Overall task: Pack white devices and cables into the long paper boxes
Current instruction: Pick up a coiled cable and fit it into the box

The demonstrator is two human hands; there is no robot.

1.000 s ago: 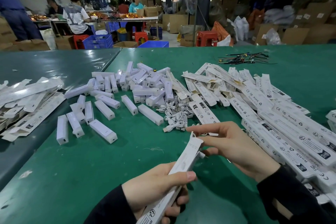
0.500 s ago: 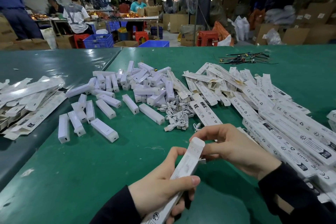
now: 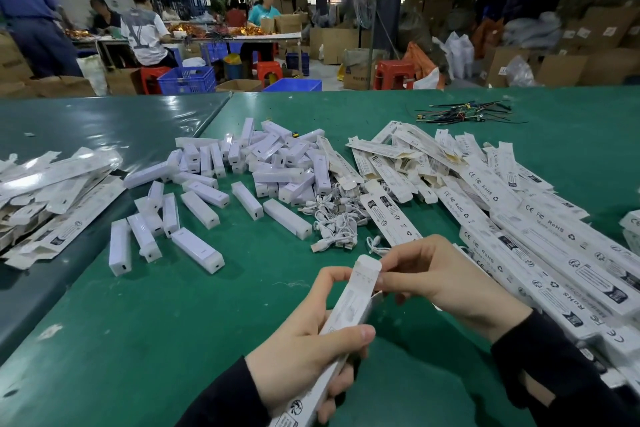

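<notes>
My left hand (image 3: 304, 354) grips a long white paper box (image 3: 349, 308) that points up and away from me. At the box's top end, my right hand (image 3: 446, 281) pinches the end flap between its fingertips. Several white devices (image 3: 242, 184) lie scattered on the green table (image 3: 173, 322) ahead. A small heap of white cables (image 3: 336, 218) sits just beyond my hands. Many long paper boxes (image 3: 519, 229) are piled at the right.
More flat boxes (image 3: 52, 191) lie on the darker table at the left. A bundle of dark wires (image 3: 460, 113) rests at the table's far side. People work at a table in the background among cartons, blue crates and red stools.
The box's top flap, sticking up a second ago, has been folded down over the end. My left forefinger has come up beside the box's top; my right fingers stay on the flap.
</notes>
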